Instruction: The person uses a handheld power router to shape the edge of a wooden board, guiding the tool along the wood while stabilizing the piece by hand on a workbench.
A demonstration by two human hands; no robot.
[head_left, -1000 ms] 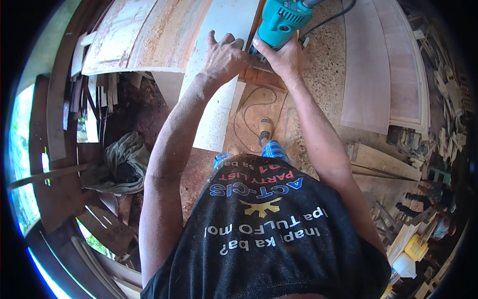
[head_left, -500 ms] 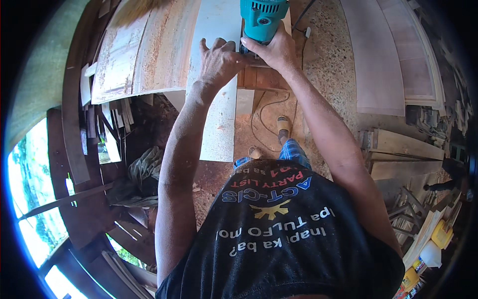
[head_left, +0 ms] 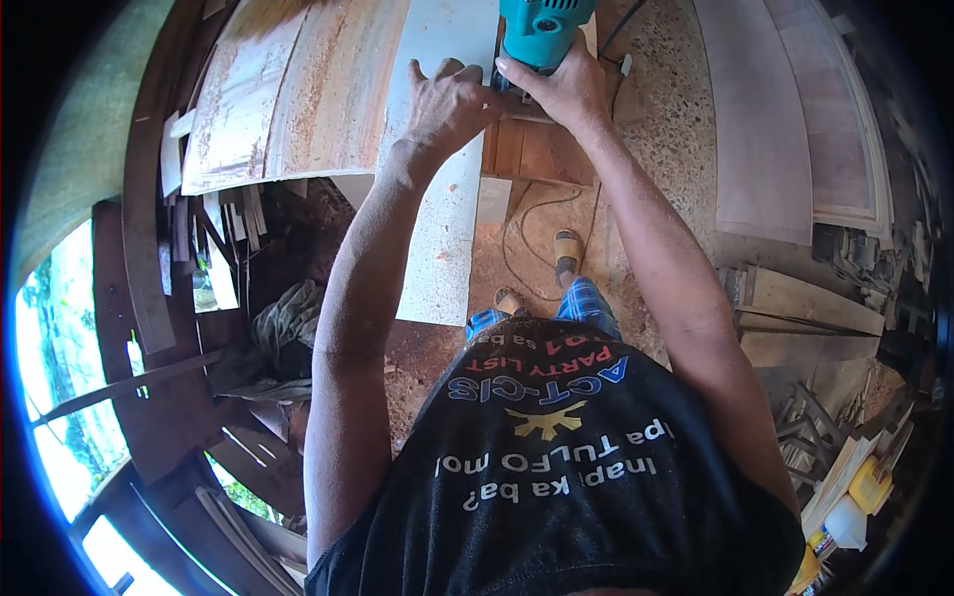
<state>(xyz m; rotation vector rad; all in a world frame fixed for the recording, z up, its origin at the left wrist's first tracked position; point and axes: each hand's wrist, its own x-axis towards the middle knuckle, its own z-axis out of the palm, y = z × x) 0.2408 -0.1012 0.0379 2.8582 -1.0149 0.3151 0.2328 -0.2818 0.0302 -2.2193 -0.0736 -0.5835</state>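
Observation:
A teal trim router (head_left: 537,45) stands at the top of the view, its dark base low on the work and its lower end partly hidden by my hands. My right hand (head_left: 576,89) wraps round the router's body from the right, thumb across its near side. My left hand (head_left: 447,99) lies over the long white board (head_left: 437,228), with bent fingers and the little finger sticking out. Its thumb side reaches the router's base; the fingertips' exact hold is hidden. Reddish-brown wood (head_left: 537,149) shows under and just nearer than the router.
Sawdust-strewn planks (head_left: 328,99) lie to the left. A cable (head_left: 512,233) loops on the floor by my feet. Large panels (head_left: 760,129) lie at the right, with stacked boards (head_left: 810,303) nearer. A crumpled cloth (head_left: 288,328) is at the left, and yellow containers (head_left: 870,487) stand lower right.
In the picture, the router and both hands sit slightly further right and higher. The surroundings have shifted a little too. Both hands keep the same hold.

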